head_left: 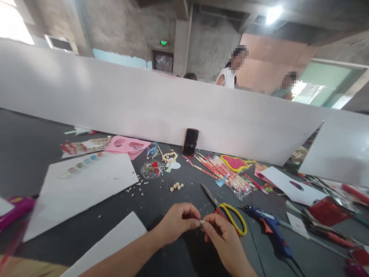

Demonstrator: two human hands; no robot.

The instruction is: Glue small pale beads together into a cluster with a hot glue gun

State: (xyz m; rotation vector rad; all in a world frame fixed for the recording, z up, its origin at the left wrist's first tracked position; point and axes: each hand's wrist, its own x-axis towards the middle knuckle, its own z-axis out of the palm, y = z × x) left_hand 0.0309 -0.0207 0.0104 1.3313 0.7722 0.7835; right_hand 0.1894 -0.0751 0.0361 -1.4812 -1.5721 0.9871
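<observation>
Head view: small pale piece [201,223] sits right between the fingertips, where both pinches meet, above the dark tabletop [161,209]; left hand [180,221] has its thumb and forefinger closed to a narrow pinch at the piece's 9 o'clock side; right hand [221,236] pinches likewise from 3 o'clock; the gap in each is about the piece's own width; piece looks beaded, too small to tell more.

Left forearm comes in from 8 o'clock, back of the hand up; right hand comes in from 5 o'clock, fingers curled under; fingertips of the two nearly touch.

Around the grip: bead cluster [176,187], knobbly, cream, at 11 o'clock; bead loop [169,157], round beads, farther out, also 11; clear plastic dish [150,170] with red bits, 10 o'clock; phone [191,142], dark glossy screen, leaning at 12 on the smooth white partition [144,111]; red-and-cream sticks [211,171], thin and straight, at 1; scissors [218,205], metal blades, yellow-and-red handles, just beside the right hand at 2; blue glue gun [272,230], hard plastic, orange-red trigger, at 3; white sheet [86,192], flat, at 10.
</observation>
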